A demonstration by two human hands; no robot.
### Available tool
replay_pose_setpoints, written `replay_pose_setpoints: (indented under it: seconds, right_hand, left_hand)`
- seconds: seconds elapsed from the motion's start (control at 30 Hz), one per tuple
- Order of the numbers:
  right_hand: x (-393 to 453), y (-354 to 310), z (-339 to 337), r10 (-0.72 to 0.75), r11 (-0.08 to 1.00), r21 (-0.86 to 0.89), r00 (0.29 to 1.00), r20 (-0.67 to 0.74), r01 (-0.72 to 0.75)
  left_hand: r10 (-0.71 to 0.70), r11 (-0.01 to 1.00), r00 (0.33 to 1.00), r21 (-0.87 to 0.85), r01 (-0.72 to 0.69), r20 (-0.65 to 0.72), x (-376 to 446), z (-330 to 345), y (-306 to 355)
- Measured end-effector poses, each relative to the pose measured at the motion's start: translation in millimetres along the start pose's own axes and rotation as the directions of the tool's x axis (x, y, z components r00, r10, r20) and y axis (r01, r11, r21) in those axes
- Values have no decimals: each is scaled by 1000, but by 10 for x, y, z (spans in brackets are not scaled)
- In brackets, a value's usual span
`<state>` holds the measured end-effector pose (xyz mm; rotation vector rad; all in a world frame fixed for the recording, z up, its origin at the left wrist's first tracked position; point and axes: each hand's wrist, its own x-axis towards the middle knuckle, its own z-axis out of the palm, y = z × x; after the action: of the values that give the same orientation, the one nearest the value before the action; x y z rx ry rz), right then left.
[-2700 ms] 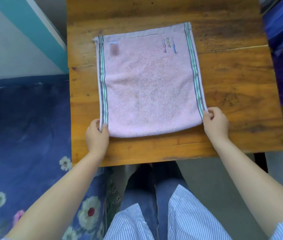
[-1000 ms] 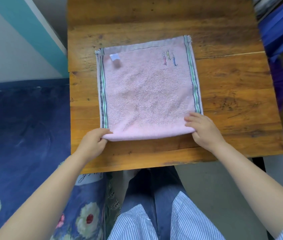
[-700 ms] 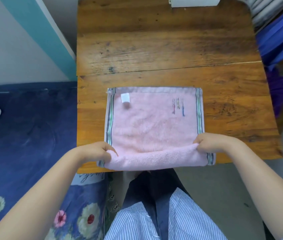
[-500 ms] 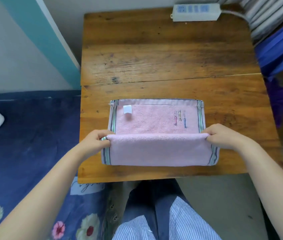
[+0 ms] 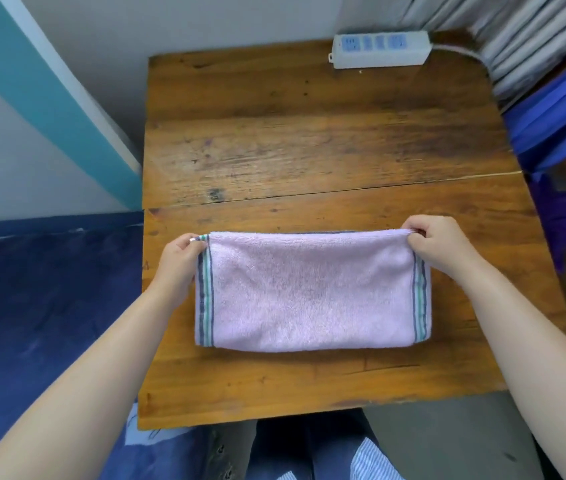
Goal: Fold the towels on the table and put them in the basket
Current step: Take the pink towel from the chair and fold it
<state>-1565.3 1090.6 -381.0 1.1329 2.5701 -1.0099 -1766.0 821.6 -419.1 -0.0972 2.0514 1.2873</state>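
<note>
A: Where is the pink towel (image 5: 311, 292)?

B: Flat on the wooden table (image 5: 309, 150), toward the near edge, doubled into a long rectangle. The rounded fold faces the person and the loose edges lie along the far side, one on top of the other.

A: And the hands?

B: Each pinches a far corner. The left hand (image 5: 179, 259) grips the corner by the striped border on that side; the right hand (image 5: 439, 245) is clenched on the opposite corner. I judge they hold there to line the top layer up with the one beneath, so the stripes meet and the fold sits square.

A: Why so close to the person?

B: Probably so both corners stay within easy reach and the next fold, likely end to end, has room.

A: Anything else around?

B: A white power strip (image 5: 380, 49) sits at the far edge of the table, well apart from the towel. A dark blue bed cover (image 5: 42, 306) lies to the left, blue fabric (image 5: 558, 109) to the right. No basket is in view, and I see no other towel on the table.
</note>
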Motion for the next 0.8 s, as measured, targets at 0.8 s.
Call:
replay_pose_setpoints:
  seconds: [0.8]
  right_hand:
    - [112, 83, 526, 153, 947, -222, 934, -323, -232]
  left_hand:
    - [443, 627, 892, 742, -238, -89, 48, 198, -247]
